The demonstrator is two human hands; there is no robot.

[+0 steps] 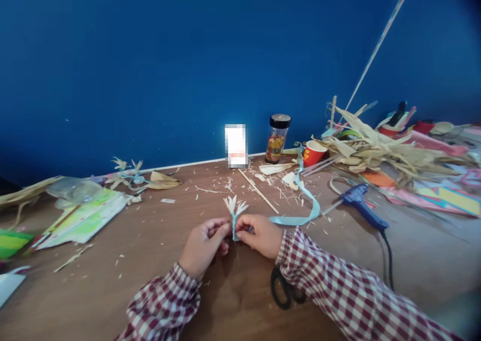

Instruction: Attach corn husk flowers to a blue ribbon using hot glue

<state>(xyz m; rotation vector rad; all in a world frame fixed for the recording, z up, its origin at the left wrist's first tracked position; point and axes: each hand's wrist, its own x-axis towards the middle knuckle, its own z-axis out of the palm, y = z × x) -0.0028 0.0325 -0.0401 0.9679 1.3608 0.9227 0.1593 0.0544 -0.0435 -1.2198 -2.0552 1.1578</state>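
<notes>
Between my two hands stands a small corn-husk flower, with pale split petals at the top and a stem wrapped in light blue ribbon. My left hand is closed, thumb and fingertips pinching at the left side of that stem. On the other side, my right hand is closed too, its fingers pinching the ribbon against the stem near the lower end. The light blue ribbon runs out from behind my right hand and curls up toward the red cup. Black-handled scissors lie partly under my right sleeve.
A blue glue gun with its cord lies at right. Behind are a red paper cup, a lidded jar and a heap of dry husks. Painted paper and finished husk flowers lie left. Husk scraps litter the table.
</notes>
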